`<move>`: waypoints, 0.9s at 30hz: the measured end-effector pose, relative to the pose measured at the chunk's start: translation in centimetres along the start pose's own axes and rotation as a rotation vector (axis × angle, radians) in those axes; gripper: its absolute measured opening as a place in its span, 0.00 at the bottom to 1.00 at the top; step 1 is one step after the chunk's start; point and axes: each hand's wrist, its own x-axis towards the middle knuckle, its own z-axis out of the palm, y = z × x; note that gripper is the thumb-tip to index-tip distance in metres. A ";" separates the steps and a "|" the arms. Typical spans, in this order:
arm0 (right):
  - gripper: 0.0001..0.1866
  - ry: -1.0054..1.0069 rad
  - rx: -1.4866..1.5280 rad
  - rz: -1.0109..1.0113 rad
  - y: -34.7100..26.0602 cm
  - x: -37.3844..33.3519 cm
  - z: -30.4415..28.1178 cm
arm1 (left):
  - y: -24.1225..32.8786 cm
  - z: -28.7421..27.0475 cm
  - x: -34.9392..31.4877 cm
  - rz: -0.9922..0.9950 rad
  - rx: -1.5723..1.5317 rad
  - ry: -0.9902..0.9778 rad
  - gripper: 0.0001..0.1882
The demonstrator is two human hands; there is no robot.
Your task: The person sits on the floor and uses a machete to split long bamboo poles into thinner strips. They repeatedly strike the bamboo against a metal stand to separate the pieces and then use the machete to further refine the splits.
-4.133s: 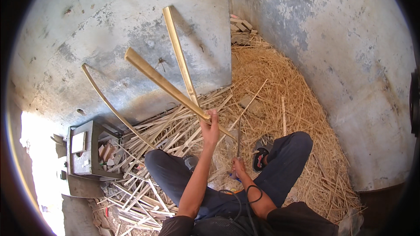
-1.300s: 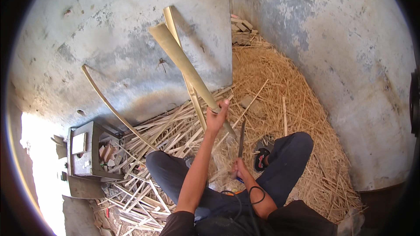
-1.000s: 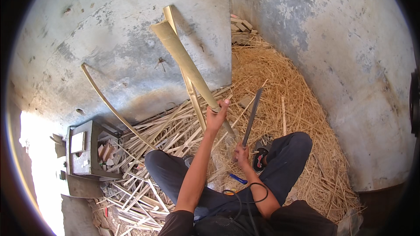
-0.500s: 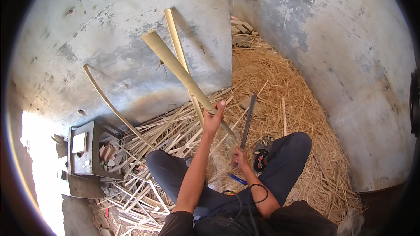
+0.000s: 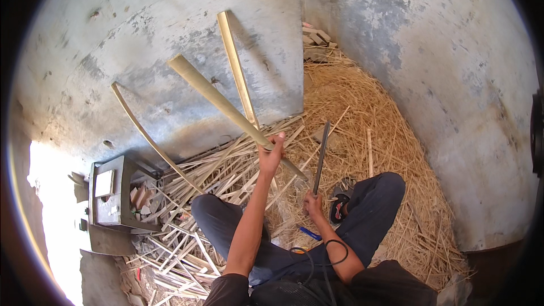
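My left hand (image 5: 271,154) is wrapped round a long split bamboo piece (image 5: 218,99). The bamboo slants, its wide end up toward the far wall at left and its lower end down near the blade. In my right hand (image 5: 312,204) is the lower end of a long, straight, dark knife (image 5: 322,158), its blade upright just right of the bamboo's lower end and apart from it. Behind the held bamboo, another split bamboo length (image 5: 236,68) leans on the wall. A small blue-handled object (image 5: 309,233) lies between my legs, its kind unclear.
Pale bamboo strips (image 5: 181,258) pile up at left, and a heap of thin shavings (image 5: 362,93) spreads along the right wall (image 5: 453,79). A dark wooden stool-like frame (image 5: 119,192) lies at left. One thin curved strip (image 5: 144,130) leans against the far wall. Bricks (image 5: 316,35) sit in the corner.
The held bamboo has tilted further left, its upper end swinging left and lower, away from the leaning length. My left hand has shifted slightly left and down. My right hand and the knife have barely moved.
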 end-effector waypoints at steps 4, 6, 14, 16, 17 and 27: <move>0.13 -0.183 0.013 0.413 6.0 -1.0 -2.8 | 0.2 -0.7 0.1 -0.020 -0.001 0.000 0.23; 0.11 -0.107 0.133 0.379 7.2 -0.9 -2.5 | 0.1 -0.7 0.0 -0.019 -0.010 0.006 0.24; 0.14 -0.067 0.077 0.116 1.6 -0.2 -0.6 | -0.3 -0.8 0.1 0.001 -0.020 -0.016 0.25; 0.13 -0.092 -0.028 0.216 4.1 -0.8 -1.6 | -0.5 -0.6 -0.4 -0.011 -0.025 -0.018 0.25; 0.13 -0.087 -0.013 0.281 5.6 -1.4 -2.4 | -0.3 -0.6 -0.5 -0.012 -0.018 -0.020 0.25; 0.17 0.120 0.166 0.078 5.0 2.5 -1.9 | 2.6 -5.1 -0.6 -0.050 -0.148 0.152 0.24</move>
